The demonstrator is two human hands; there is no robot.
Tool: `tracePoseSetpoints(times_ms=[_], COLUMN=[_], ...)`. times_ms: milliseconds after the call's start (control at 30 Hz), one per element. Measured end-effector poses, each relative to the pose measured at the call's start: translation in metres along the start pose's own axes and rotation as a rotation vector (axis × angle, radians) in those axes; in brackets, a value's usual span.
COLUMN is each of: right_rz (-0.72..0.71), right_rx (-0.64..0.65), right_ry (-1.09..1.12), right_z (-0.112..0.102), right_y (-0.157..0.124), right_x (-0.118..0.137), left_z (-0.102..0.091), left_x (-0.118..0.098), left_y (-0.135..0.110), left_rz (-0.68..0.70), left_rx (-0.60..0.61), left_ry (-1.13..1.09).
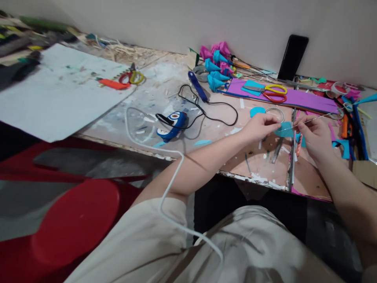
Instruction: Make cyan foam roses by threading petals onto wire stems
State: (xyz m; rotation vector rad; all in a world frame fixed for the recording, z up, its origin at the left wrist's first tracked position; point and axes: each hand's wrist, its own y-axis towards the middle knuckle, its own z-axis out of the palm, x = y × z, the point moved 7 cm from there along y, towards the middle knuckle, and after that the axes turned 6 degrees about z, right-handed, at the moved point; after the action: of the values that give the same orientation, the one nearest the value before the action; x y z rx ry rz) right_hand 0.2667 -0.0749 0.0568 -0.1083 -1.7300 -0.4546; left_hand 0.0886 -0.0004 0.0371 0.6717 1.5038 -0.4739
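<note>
My left hand [259, 126] pinches a small teal foam piece [284, 129] just above the worn tabletop. My right hand [314, 135] is closed on a thin metal wire [316, 118] that runs up to the right from the teal piece. The two hands almost meet at the foam. Just beyond the hands lie a small tape ring [275, 113] and a teal foam cut-out [257, 111].
A blue glue gun [173, 124] with a black cord lies left of my hands. Behind are a purple foam sheet [297, 98] with yellow-red scissors [272, 92], teal and pink foam flowers [216, 65], a leaning black phone [292, 57]. White paper [55, 92] and red stools [73, 220] sit at left.
</note>
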Motion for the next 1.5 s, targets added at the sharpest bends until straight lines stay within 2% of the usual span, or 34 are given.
tracePoseSetpoints(times_ms=[167, 267, 433, 633, 867, 1000, 1267, 1500], right_rz=[-0.009, 0.013, -0.037, -0.126, -0.251, -0.265, -0.225, -0.184], right_rx=[0.049, 0.061, 0.027, 0.041, 0.055, 0.044, 0.050, 0.077], right_ry=[-0.014, -0.001, -0.048, -0.054, -0.081, -0.108, -0.067, -0.064], right_z=[0.009, 0.013, 0.014, 0.008, -0.003, -0.006, -0.002, 0.010], right_y=[-0.004, -0.006, -0.001, 0.007, 0.014, 0.017, 0.015, 0.005], right_x=[0.009, 0.014, 0.016, 0.007, -0.001, -0.003, -0.004, 0.007], left_z=[-0.004, -0.006, -0.007, -0.007, 0.000, 0.002, 0.001, 0.000], left_x=[-0.009, -0.011, -0.021, -0.025, -0.033, -0.039, -0.035, -0.023], left_y=[0.002, 0.002, 0.002, 0.007, 0.006, 0.003, 0.003, 0.004], left_rz=[0.108, 0.123, 0.204, 0.225, 0.205, 0.250, 0.255, 0.272], left_rx=[0.008, 0.017, 0.040, 0.051, 0.101, 0.130, 0.123, 0.090], left_ry=[0.022, 0.025, 0.019, 0.012, 0.159, 0.187, 0.180, 0.169])
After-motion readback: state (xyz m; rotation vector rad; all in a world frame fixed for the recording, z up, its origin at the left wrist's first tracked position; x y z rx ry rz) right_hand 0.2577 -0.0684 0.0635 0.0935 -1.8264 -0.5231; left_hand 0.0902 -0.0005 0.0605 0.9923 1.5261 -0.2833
